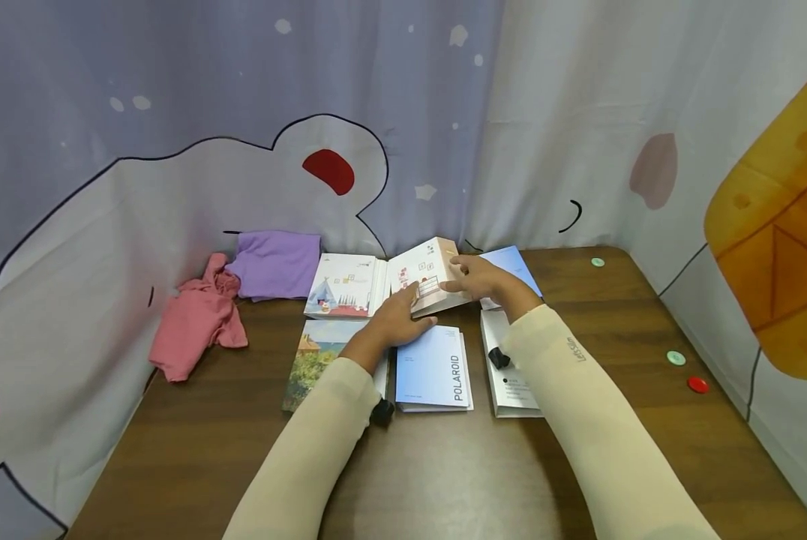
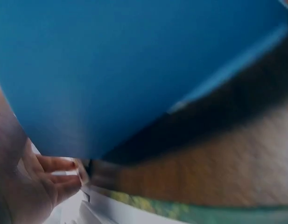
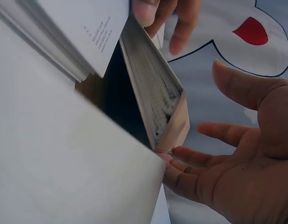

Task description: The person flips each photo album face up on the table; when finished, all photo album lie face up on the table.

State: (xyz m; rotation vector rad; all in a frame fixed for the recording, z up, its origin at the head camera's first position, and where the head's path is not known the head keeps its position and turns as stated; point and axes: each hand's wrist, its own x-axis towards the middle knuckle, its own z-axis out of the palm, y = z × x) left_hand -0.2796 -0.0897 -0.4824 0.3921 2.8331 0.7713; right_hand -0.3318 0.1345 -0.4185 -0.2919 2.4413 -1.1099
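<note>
A photo album [image 1: 420, 276] with an illustrated white cover and beige spine is tilted up from the table at the middle back. My left hand [image 1: 400, 319] grips its near lower edge; in the right wrist view, that hand's fingertips [image 3: 146, 13] are at the edge of the page block. At the spine side, my right hand [image 1: 481, 279] touches the album with extended fingers, its thumb spread apart in the right wrist view. Below the left hand lies a blue POLAROID album [image 1: 433, 371]. Another illustrated album [image 1: 346, 283] lies directly left of the tilted one.
A landscape-covered album [image 1: 316, 356] lies front left, a white album [image 1: 511, 386] under the right forearm, and a blue album [image 1: 514, 270] behind it. Folded purple cloth [image 1: 275, 262] and crumpled pink cloth [image 1: 201, 322] lie left. Green [image 1: 676, 358] and red discs [image 1: 697, 385] sit right.
</note>
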